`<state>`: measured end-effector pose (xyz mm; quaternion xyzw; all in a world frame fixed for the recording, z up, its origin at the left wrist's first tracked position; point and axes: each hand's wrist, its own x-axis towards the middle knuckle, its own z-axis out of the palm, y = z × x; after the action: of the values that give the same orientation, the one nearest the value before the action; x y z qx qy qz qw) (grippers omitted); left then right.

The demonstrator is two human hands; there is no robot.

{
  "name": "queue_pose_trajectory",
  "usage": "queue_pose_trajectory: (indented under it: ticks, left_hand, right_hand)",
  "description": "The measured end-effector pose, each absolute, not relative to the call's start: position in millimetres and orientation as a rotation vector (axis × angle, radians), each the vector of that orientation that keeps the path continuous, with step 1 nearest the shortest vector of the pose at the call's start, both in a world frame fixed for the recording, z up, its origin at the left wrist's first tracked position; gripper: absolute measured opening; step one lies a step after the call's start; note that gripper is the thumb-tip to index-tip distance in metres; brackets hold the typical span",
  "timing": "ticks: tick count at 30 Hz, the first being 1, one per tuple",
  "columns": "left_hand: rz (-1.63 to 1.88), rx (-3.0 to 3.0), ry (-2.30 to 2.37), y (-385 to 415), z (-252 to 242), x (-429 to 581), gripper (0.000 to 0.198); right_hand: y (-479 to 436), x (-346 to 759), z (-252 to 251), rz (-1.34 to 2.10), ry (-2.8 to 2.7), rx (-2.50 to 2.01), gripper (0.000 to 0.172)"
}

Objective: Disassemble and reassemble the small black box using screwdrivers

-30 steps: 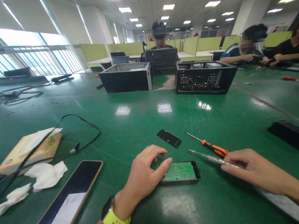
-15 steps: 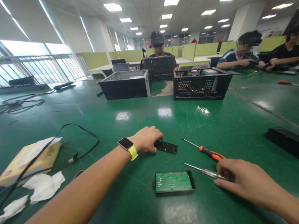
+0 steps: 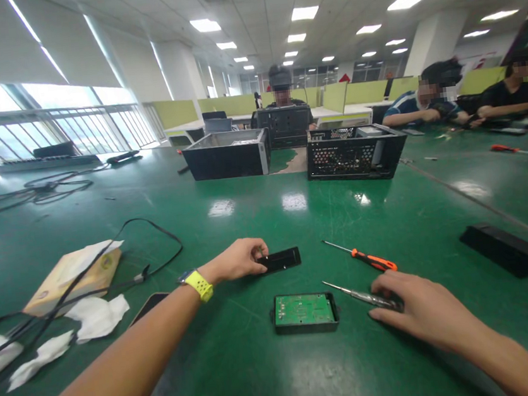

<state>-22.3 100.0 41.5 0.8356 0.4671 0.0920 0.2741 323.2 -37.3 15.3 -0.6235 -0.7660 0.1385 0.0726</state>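
My left hand (image 3: 243,259), a watch with a yellow strap on its wrist, pinches the left end of a flat black cover plate (image 3: 281,260) close above or on the green table. In front of it lies an open black case (image 3: 306,330) with a green circuit board (image 3: 304,310) inside. My right hand (image 3: 414,308) rests on the table, its fingers curled loosely around the handle of a screwdriver (image 3: 362,297) with a clear grip. That screwdriver's tip points left toward the case. Just beyond it lies an orange and black screwdriver (image 3: 371,260).
A black housing (image 3: 507,249) lies at the right. Two computer cases (image 3: 228,157) (image 3: 357,152) stand at the back. On the left are a tissue pack (image 3: 73,277), crumpled tissues (image 3: 99,315), black cables (image 3: 152,222) and a phone (image 3: 147,306). Several people sit around the table.
My left hand has drawn the black cover plate slightly left and turned it, so its right end now points up a little. My right hand stays at the clear-handled screwdriver. The view has shifted slightly.
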Motion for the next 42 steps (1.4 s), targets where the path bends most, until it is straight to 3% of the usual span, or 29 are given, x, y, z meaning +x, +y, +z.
queue_pose_trajectory:
  ticks: [8,16,21,25,27,36,42]
  left_hand:
    - [0.792,2.013,1.197,43,45,-15,0.020]
    - [1.277,2.130,0.925,-9,34,-5,0.015]
    - [1.205,2.218,0.896,-19,23,-11,0.018]
    - [1.178,2.220,0.906,-22,19,-13,0.023]
    - [1.142,2.221,0.914,-22,16,-15,0.026]
    - [1.122,2.193,0.925,-21,14,-15,0.029]
    - [1.065,2.191,1.071,-20,11,-15,0.051]
  right_hand:
    - [-38,312,20,0.384,-2.002,-1.621,0.036]
    - [-46,256,7,0.786,-1.756,-1.244,0.042]
    - [-52,240,7,0.714,-1.806,-1.211,0.035]
    - [-53,238,9,0.491,-2.016,-1.184,0.048]
    - [-50,239,7,0.431,-2.072,-1.196,0.045]
    - [-41,245,1,0.547,-2.058,-1.170,0.033]
    - [-42,245,4,0.571,-2.019,-1.120,0.031]
